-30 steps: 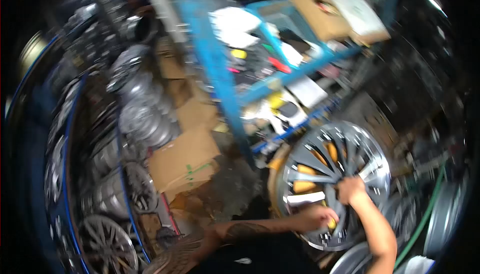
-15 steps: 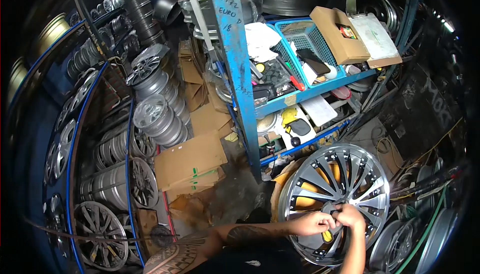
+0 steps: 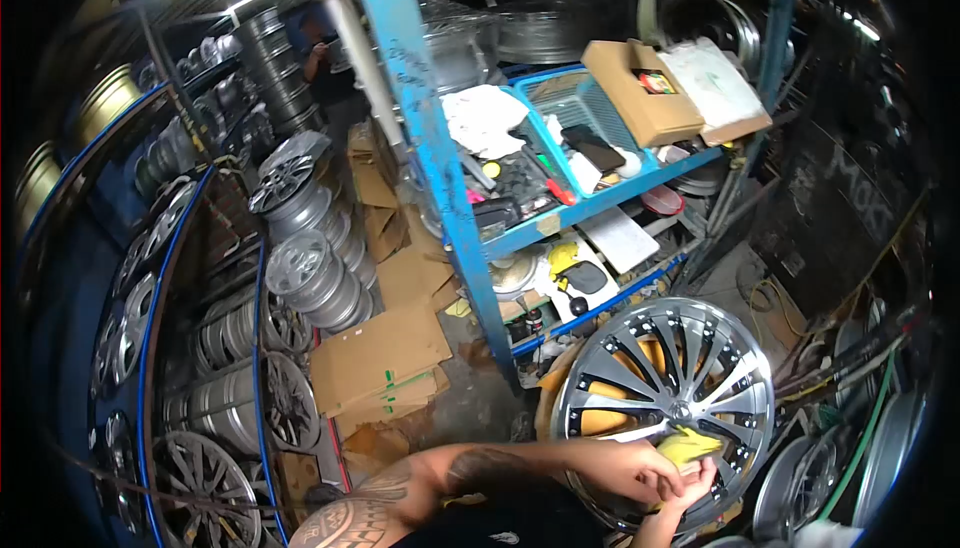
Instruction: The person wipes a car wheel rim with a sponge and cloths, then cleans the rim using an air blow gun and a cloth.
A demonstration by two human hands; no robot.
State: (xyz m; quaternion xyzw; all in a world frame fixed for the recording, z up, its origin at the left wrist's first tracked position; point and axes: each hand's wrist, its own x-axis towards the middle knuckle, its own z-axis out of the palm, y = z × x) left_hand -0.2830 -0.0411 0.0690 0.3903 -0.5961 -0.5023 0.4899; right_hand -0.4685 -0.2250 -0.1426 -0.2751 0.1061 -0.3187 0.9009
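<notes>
A large multi-spoke alloy wheel (image 3: 722,403), polished and dark, lies tilted in front of me, with an orange-yellow surface showing between its spokes. Close over its lower part, my hands meet around a small yellow-and-grey pad (image 3: 688,445). My left hand (image 3: 640,470) comes in from the left on the tattooed arm, its fingers curled at the pad's lower edge. From below rises my right hand (image 3: 688,490), fingers closed at the pad's right side. The two hands overlap, and motion blurs the pad's exact kind.
A blue steel rack (image 3: 430,138) stands ahead, with blue baskets (image 3: 575,103) and a cardboard box (image 3: 645,93) on its shelf. Flattened cardboard (image 3: 385,348) covers floor at left. Stacked wheels (image 3: 305,268) and more racked wheels line the left. Another person (image 3: 325,63) stands at the back.
Both hands have shifted slightly down and right, off the wheel's centre, uncovering the hub. The yellow pad now shows more between them. My view has tilted up, bringing the person behind into sight.
</notes>
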